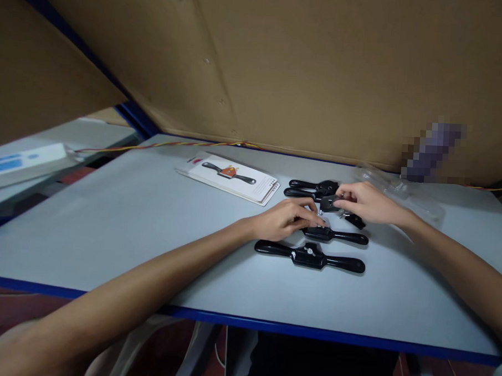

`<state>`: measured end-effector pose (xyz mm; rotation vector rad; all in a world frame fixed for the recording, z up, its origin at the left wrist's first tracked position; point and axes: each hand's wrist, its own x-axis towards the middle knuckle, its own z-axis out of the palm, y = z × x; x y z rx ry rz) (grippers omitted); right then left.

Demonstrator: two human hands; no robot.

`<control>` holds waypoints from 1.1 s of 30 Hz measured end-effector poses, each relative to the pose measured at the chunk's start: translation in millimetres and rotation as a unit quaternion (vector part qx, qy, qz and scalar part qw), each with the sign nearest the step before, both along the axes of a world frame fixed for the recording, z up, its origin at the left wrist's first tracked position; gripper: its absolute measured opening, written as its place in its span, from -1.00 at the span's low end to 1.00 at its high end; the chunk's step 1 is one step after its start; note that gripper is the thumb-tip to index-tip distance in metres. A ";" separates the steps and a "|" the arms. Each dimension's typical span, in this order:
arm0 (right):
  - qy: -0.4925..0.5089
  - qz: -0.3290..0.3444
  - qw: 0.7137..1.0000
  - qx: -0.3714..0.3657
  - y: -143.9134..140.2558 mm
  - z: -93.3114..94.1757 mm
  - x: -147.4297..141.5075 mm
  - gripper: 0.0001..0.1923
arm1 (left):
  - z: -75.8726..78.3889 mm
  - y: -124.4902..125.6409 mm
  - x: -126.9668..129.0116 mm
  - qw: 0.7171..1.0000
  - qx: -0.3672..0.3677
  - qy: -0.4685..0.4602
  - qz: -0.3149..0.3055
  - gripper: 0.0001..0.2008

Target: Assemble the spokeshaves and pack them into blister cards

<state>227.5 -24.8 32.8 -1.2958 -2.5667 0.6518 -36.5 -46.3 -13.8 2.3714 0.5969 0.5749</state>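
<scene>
Pinching a small black part [329, 203] between thumb and fingertips, the right hand [369, 202] hovers just above the surface [128, 227], toward its far edge and right of the middle. Its grip is narrow, the fingers curled close together around the part, which sticks out to the left of the fingertips.

The left hand [285, 219] lies palm down just beside it, its fingers drawn together with the tips pressed onto the middle of a black two-handled tool [336, 235]. The tool's left handle is hidden under the hand and its right handle points toward the surface's right edge. Whether the fingers pinch something small there or only press down, I cannot tell.

A second black two-handled tool [310, 257] lies free just nearer the front edge, parallel to the first, untouched. More black tool pieces [311, 188] lie behind the hands, toward the far edge, partly covered by the right hand's part.

A printed packaging card [230, 176] showing the same kind of tool rests flat near the far edge, left of the hands. Clear plastic packaging [400, 192] lies by the far edge on the right, behind the right wrist.
</scene>
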 end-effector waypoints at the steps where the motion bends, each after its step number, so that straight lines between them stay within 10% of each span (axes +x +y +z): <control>1: 0.010 0.003 1.000 0.000 1.2 1.9 0.8 -0.79 | -0.2 0.0 0.4 1.000 -0.002 0.000 -0.003 -0.67; 13: 0.057 0.059 0.983 0.166 12.5 10.4 18.5 -0.59 | 0.3 -2.7 0.4 1.000 0.004 -0.001 -0.024 -0.67; 20: 0.146 -0.019 0.986 0.075 14.2 -9.5 8.9 -0.66 | 0.8 -0.6 -3.3 0.998 0.046 0.025 -0.029 -0.64; 33: -0.024 0.126 0.981 0.143 10.8 -7.7 9.2 -0.76 | 2.9 -0.6 -6.1 0.997 0.059 0.031 -0.027 -0.67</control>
